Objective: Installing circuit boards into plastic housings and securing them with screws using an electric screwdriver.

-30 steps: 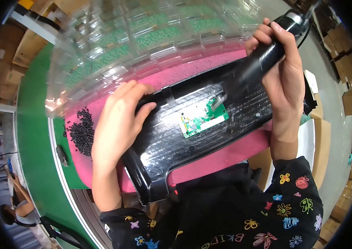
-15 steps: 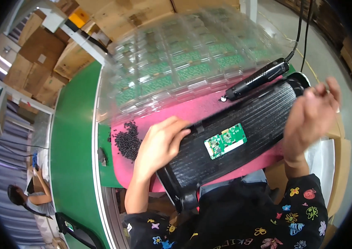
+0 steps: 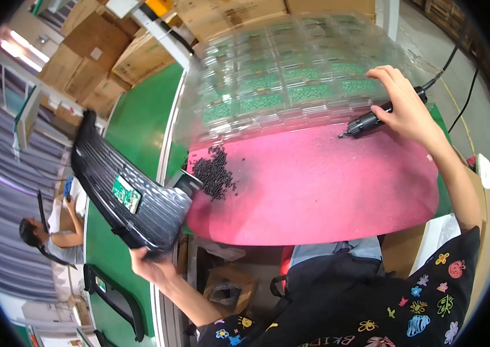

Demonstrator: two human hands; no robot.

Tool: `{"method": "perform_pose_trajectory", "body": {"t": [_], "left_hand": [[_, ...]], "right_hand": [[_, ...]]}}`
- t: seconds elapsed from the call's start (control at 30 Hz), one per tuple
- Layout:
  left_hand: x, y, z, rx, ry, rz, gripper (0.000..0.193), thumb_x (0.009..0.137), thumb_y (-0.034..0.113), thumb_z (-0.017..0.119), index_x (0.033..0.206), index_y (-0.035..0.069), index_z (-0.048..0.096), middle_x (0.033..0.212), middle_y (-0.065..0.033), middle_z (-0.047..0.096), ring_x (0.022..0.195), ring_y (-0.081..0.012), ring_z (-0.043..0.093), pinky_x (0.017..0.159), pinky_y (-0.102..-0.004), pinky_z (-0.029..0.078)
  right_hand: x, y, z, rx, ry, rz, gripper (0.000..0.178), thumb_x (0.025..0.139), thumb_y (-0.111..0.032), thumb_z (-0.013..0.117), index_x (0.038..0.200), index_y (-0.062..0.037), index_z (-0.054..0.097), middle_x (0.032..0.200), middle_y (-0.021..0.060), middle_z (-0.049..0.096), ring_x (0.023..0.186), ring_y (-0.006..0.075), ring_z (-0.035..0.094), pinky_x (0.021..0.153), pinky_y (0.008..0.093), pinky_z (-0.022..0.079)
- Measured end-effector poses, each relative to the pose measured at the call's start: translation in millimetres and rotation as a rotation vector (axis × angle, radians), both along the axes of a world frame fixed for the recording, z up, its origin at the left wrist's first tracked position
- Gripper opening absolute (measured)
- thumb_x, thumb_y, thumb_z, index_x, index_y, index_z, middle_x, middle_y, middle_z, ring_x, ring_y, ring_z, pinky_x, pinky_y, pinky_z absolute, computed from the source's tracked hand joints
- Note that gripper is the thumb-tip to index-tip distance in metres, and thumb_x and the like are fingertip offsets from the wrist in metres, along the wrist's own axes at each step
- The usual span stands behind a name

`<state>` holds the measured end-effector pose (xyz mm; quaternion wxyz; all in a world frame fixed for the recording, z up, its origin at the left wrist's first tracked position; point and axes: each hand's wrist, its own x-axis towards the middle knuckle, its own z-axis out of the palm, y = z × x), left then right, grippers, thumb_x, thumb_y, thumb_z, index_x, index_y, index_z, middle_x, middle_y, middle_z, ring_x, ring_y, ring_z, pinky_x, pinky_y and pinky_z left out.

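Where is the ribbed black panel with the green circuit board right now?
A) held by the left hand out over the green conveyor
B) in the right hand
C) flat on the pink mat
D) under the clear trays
A: the left hand grips the lower end of the black panel over the green conveyor, clear of the pink mat; the right hand rests on the electric screwdriver.

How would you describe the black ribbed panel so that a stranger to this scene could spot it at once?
Start at the pink mat and move to the green conveyor belt on its left. Over that belt, the left hand grips the long black ribbed panel by its lower end. Unlike the other black panel lower down the belt, this one is lifted.
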<state>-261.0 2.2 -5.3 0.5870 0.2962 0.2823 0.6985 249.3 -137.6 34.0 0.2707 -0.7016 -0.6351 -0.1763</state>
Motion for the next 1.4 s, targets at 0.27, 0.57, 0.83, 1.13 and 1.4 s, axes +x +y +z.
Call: {"method": "perform_pose_trajectory", "body": {"t": [0.27,0.57,0.83,1.13,1.4], "left_hand": [[-67.3,68.2,-19.6,0.129,0.088,0.293,0.044,0.086,0.007,0.061,0.128,0.003,0.046,0.122,-0.0149,0.056,0.109,-0.0282,0.056,0.088,-0.0465,0.050],[-114.0,94.3,-54.2,-0.124,0.222,0.621,0.064,0.093,0.004,0.061,0.149,0.002,0.028,0.135,-0.0176,0.048,0.115,-0.0266,0.053,0.096,-0.0437,0.045],[-83.4,38.1,-36.6,0.026,0.583,0.640,0.055,0.092,-0.003,0.055,0.144,0.002,0.038,0.151,-0.0139,0.040,0.133,-0.0240,0.038,0.113,-0.0382,0.028],[-64.3,14.7,-34.3,0.226,0.708,0.483,0.053,0.092,-0.002,0.054,0.143,0.004,0.038,0.128,-0.0087,0.054,0.114,-0.0189,0.048,0.100,-0.0341,0.037],[-4.6,-6.7,-24.9,0.357,0.847,0.039,0.045,0.097,0.010,0.053,0.140,0.005,0.038,0.111,-0.0010,0.057,0.103,-0.0110,0.051,0.086,-0.0298,0.039]], "right_hand": [[25.6,23.4,0.6,-0.374,-0.007,0.062,0.032,0.077,-0.009,0.075,0.104,-0.0036,0.059,0.101,0.0116,0.058,0.102,0.0334,0.056,0.091,0.0417,0.043],[36.5,22.9,14.2,-0.090,-0.402,0.109,0.065,0.081,-0.006,0.070,0.140,-0.0009,0.043,0.110,0.0148,0.052,0.107,0.0331,0.051,0.101,0.0428,0.038],[77.0,55.9,30.2,-0.009,-0.685,-0.026,0.047,0.080,-0.011,0.067,0.124,-0.0046,0.051,0.104,0.0104,0.055,0.098,0.0266,0.056,0.084,0.0366,0.045],[30.3,84.2,142.9,0.321,-0.764,-0.222,0.026,0.076,-0.021,0.068,0.099,-0.0115,0.061,0.092,0.0067,0.058,0.088,0.0240,0.063,0.066,0.0325,0.053],[1.4,-4.4,241.5,0.971,-0.878,-0.089,0.024,0.079,-0.016,0.068,0.100,-0.0082,0.059,0.081,0.0093,0.057,0.074,0.0224,0.061,0.062,0.0330,0.052]]}}
